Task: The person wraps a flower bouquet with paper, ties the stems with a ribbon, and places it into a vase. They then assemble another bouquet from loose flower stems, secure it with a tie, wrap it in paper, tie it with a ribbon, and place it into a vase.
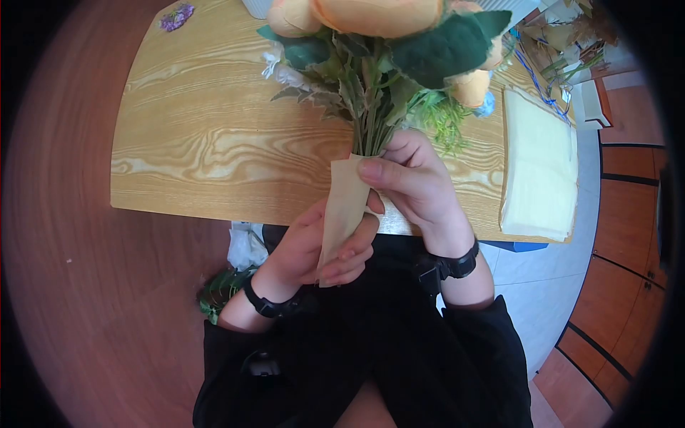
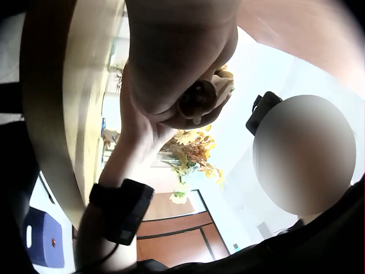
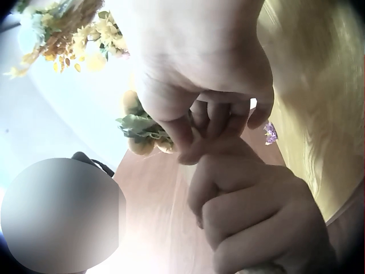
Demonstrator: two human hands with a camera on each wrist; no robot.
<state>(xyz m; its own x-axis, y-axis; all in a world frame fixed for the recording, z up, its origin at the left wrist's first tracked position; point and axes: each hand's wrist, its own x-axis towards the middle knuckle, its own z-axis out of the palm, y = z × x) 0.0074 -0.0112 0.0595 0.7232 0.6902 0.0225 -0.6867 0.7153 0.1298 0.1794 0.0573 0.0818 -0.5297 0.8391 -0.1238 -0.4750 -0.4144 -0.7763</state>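
Observation:
A bouquet of artificial flowers with large peach blooms and green leaves stands tilted over the table's near edge. Tan wrapping paper encloses the lower part of its bundled stems. My left hand grips the wrapped stems from below, fingers curled round the paper. Higher up, my right hand pinches the paper's top edge, its thumb pressed on the front. In the right wrist view both hands meet, and the peach blooms show beyond the fingers. The stem ends are mostly hidden.
On the wooden table lie a small purple flower at the far left and a stack of cream paper sheets at the right. Dried flowers stand at the back right. Below the left edge hangs a white plastic bag.

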